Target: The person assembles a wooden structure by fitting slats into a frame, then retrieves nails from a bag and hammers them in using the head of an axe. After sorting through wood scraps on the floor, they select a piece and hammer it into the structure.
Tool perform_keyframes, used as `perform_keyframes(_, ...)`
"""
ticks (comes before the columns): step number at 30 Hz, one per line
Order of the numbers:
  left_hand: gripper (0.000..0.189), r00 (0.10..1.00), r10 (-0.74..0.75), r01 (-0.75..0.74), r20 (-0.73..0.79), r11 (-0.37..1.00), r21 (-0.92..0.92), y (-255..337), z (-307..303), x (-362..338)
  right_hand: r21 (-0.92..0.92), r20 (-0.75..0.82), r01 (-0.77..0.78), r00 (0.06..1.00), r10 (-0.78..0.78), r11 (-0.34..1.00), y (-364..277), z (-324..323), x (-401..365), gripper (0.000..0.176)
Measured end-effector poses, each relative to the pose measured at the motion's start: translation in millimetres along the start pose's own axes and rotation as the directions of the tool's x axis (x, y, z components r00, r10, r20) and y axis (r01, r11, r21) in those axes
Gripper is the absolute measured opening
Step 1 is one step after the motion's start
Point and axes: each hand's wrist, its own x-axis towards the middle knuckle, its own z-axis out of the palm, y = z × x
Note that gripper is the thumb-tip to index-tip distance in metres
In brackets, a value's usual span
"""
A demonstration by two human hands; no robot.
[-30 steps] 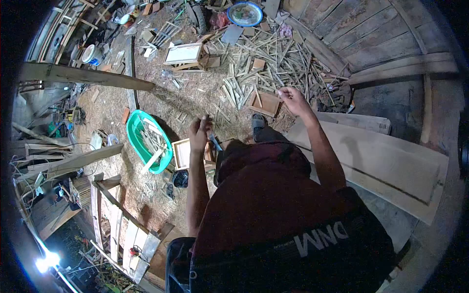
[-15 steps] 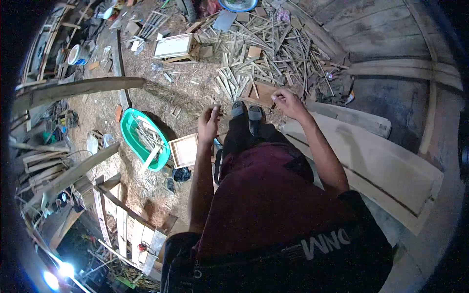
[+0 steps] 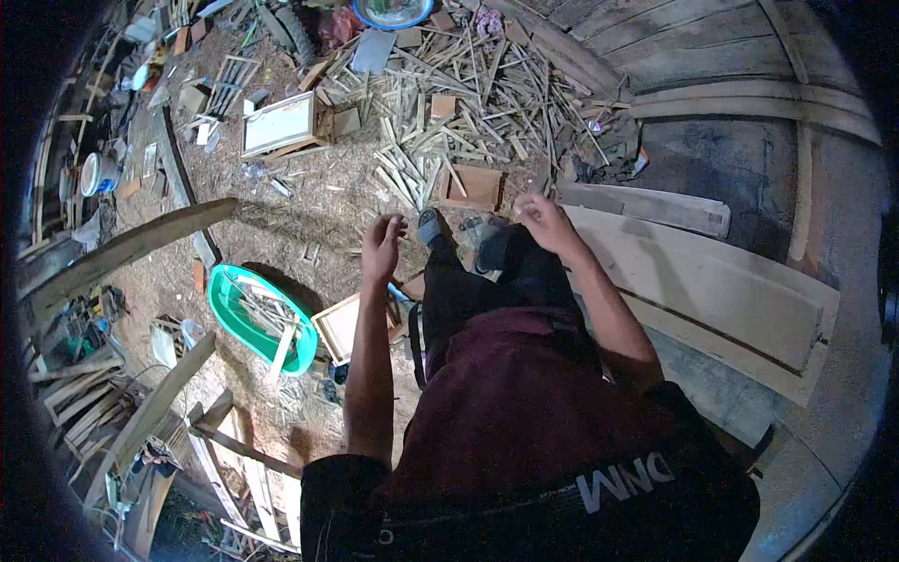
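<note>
Green plastic tub (image 3: 226,313) holds some wooden strips (image 3: 284,345) — a larger scrap heap (image 3: 524,103) lies beyond it; left hand (image 3: 382,245) and right hand (image 3: 545,221), half open, seemingly empty, hover rightward of it.

A gap of littered ground (image 3: 309,220) opens between a green tub (image 3: 221,304) at left and a white-topped box (image 3: 278,125) farther off, giving the left hand (image 3: 382,251) a low way across. Nearer, a light wooden frame (image 3: 340,328) blocks the floor beside the tub. The wearer's legs (image 3: 459,286) fill the space between the hands. Ahead of the right hand (image 3: 543,220), a shallow brown tray (image 3: 476,187) and a tangled heap of sticks (image 3: 487,103) bar the far ground, while a long pale panel (image 3: 702,281) walls off the right. A slanting beam (image 3: 140,245) crosses the far left.
</note>
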Motion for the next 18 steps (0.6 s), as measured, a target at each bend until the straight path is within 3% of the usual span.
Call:
perform_keyframes(3,0.027,1.000,-0.021,0.021,0.008,1.000,-0.002,-37.6,-8.8,10.9,-0.112,0.069,-0.221,0.971,0.230,0.969,8.4,-0.7,3.1,0.031)
perform_keyframes(7,0.028,0.995,-0.088,0.090,-0.038,0.994,0.069,-49.7,4.2,29.0,-0.042,0.058,-0.155,0.986,0.157,0.987,79.9,12.9,14.9,0.030)
perform_keyframes(8,0.028,0.992,-0.121,0.125,-0.047,0.988,0.091,-60.0,11.6,39.3,-0.003,0.108,-0.228,0.968,0.227,0.974,94.5,14.9,23.8,0.028)
perform_keyframes(11,0.026,0.987,-0.145,0.156,-0.071,0.973,0.168,-98.7,45.1,75.9,-0.080,0.194,-0.182,0.962,0.194,0.980,182.6,40.8,59.6,0.029)
perform_keyframes(12,0.026,0.986,-0.152,0.161,-0.064,0.971,0.176,-123.3,56.9,93.7,-0.141,0.135,-0.068,0.987,0.087,0.988,199.7,49.7,76.7,0.028)
perform_keyframes(15,0.027,0.986,-0.162,0.147,0.030,0.946,0.289,-208.8,101.9,160.5,-0.163,0.229,-0.040,0.970,0.077,0.986,293.1,78.6,144.3,0.028)
perform_keyframes(16,0.028,0.984,-0.162,0.128,0.073,0.933,0.338,-239.4,119.3,186.3,-0.212,0.150,0.093,0.987,-0.061,0.973,327.9,88.1,166.6,0.031)
perform_keyframes(18,0.029,0.975,-0.168,0.097,0.148,0.911,0.400,-297.2,149.5,235.1,-0.291,0.098,0.060,0.995,-0.032,0.955,396.6,106.1,220.8,0.031)
